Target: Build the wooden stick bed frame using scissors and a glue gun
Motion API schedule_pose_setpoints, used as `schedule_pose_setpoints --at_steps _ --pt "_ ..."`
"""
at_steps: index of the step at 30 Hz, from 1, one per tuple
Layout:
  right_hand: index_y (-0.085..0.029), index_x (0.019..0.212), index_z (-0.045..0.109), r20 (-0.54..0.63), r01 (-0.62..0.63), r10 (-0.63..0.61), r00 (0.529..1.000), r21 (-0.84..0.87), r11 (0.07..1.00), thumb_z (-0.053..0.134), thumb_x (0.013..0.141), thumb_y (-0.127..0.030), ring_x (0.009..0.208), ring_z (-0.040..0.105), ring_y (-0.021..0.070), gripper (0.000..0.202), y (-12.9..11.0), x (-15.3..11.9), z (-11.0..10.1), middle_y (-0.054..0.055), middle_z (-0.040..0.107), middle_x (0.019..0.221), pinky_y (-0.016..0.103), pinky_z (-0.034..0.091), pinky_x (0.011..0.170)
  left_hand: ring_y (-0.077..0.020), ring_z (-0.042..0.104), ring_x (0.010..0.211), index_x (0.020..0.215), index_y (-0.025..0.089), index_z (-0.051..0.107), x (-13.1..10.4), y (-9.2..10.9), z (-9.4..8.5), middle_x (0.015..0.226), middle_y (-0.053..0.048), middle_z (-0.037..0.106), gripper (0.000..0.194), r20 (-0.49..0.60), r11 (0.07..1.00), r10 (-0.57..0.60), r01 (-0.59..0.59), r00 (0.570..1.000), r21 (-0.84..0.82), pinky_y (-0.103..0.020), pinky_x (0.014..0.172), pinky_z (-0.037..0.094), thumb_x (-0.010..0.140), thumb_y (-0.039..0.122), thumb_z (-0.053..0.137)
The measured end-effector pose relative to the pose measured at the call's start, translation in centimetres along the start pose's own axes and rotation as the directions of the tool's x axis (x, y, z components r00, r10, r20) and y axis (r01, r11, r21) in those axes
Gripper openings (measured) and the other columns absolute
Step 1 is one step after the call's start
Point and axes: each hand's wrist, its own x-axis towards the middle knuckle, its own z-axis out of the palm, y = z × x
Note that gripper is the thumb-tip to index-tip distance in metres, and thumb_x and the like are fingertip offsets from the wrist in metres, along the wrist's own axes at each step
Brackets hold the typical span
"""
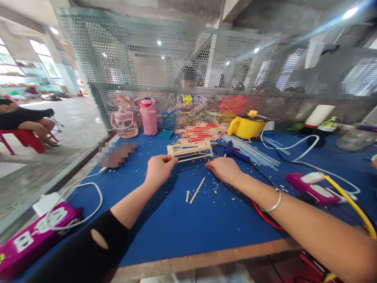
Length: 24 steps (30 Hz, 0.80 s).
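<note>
My left hand (160, 168) is closed on the left end of a small frame built of pale wooden sticks (191, 147), held just over the blue tabletop. My right hand (224, 169) is pinched near the frame's right end, a little below it; whatever its fingertips hold is too small to make out. Behind that hand lies a blue glue gun (238, 153). Two loose wooden pieces, one short (187, 196) and one longer stick (197, 190), rest on the table between my forearms.
Paper-wrapped chopsticks (200, 131) are heaped at the back beside clear glue sticks (253, 151) and a yellow pot (250, 125). Pink bottles (149, 118) stand back left. Purple power strips (312, 188) with cables flank both sides. A person sits behind the mesh screen (141, 59).
</note>
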Motion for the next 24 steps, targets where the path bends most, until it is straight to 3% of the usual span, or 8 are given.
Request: schedule_pose_setpoints --at_steps 6,9,10,12,14,16,20,24 --pt "-0.017 0.079 0.071 0.008 0.052 -0.053 0.999 0.054 0.997 0.052 0.082 -0.023 0.077 0.065 0.0217 0.02 -0.9 -0.1 -1.9 0.011 0.071 0.08 0.028 0.045 0.067 -0.0086 0.037 0.043 0.067 0.015 0.07 -0.2 -0.5 0.1 0.046 0.003 0.05 0.035 0.058 0.998 -0.029 0.033 0.998 -0.062 -0.023 0.045 0.025 0.073 0.047 0.06" --pt "-0.02 0.092 0.067 -0.018 0.097 -0.096 0.995 0.324 0.941 0.044 0.089 -0.038 0.061 0.059 0.0127 0.03 -3.3 -0.3 -3.4 0.002 0.066 0.068 0.022 0.041 0.055 -0.008 0.037 0.044 0.065 0.015 0.07 -0.7 -0.5 0.2 0.048 0.003 0.051 0.034 0.08 0.996 -0.037 0.043 0.996 -0.077 -0.022 0.045 0.025 0.072 0.047 0.062" --pt "-0.019 0.094 0.066 -0.042 0.084 -0.073 0.996 0.515 0.853 0.044 0.088 -0.041 0.054 0.054 0.0108 0.032 -4.2 -0.2 -3.6 0.0 0.062 0.063 0.021 0.039 0.051 -0.0079 0.036 0.045 0.066 0.015 0.07 -0.9 -0.5 0.2 0.049 0.003 0.051 0.034 0.085 0.996 -0.038 0.045 0.996 -0.081 -0.022 0.045 0.025 0.072 0.046 0.062" --pt "-0.016 0.092 0.064 -0.062 0.033 0.029 0.998 0.812 0.583 0.048 0.084 -0.043 0.045 0.045 0.0082 0.032 -6.0 0.2 -3.3 -0.004 0.054 0.056 0.02 0.035 0.044 -0.008 0.036 0.045 0.068 0.014 0.072 -1.3 -0.3 0.3 0.049 0.003 0.052 0.033 0.099 0.995 -0.05 0.058 0.994 -0.079 -0.022 0.045 0.025 0.073 0.045 0.062" --pt "-0.016 0.091 0.064 -0.038 -0.014 0.136 0.99 0.932 0.363 0.055 0.08 -0.042 0.04 0.039 0.007 0.03 -7.4 0.7 -2.3 -0.006 0.048 0.05 0.019 0.031 0.04 -0.0085 0.037 0.046 0.07 0.014 0.072 -1.8 -0.1 0.3 0.049 0.003 0.053 0.032 0.126 0.994 -0.074 0.083 0.989 -0.068 -0.023 0.045 0.025 0.073 0.044 0.062" --pt "-0.016 0.091 0.066 -0.037 -0.024 0.209 0.977 0.959 0.283 0.059 0.077 -0.042 0.037 0.037 0.0071 0.031 -8.3 1.0 -1.1 -0.007 0.046 0.046 0.02 0.03 0.037 -0.009 0.039 0.047 0.07 0.014 0.073 -2.2 0.1 0.3 0.05 0.002 0.055 0.032 0.158 0.993 -0.086 0.097 0.984 -0.063 -0.023 0.046 0.026 0.073 0.044 0.062" --pt "-0.016 0.089 0.07 -0.128 0.04 0.305 0.944 0.959 0.281 0.062 0.075 -0.043 0.038 0.04 0.0087 0.032 -8.9 0.9 0.4 -0.004 0.05 0.045 0.021 0.033 0.038 -0.0097 0.04 0.05 0.073 0.014 0.073 -2.6 0.4 0.3 0.054 0.002 0.058 0.033 0.199 0.995 -0.046 0.061 0.979 -0.073 -0.024 0.048 0.028 0.073 0.045 0.061" --pt "-0.015 0.086 0.073 -0.243 0.111 0.314 0.918 0.916 0.385 0.061 0.076 -0.04 0.039 0.042 0.0096 0.029 -8.9 0.5 0.6 -0.003 0.052 0.045 0.023 0.033 0.041 -0.0103 0.042 0.052 0.073 0.015 0.07 -2.9 0.2 0.3 0.059 0.001 0.059 0.033 0.235 0.997 -0.031 0.046 0.972 -0.063 -0.024 0.05 0.03 0.075 0.046 0.059"
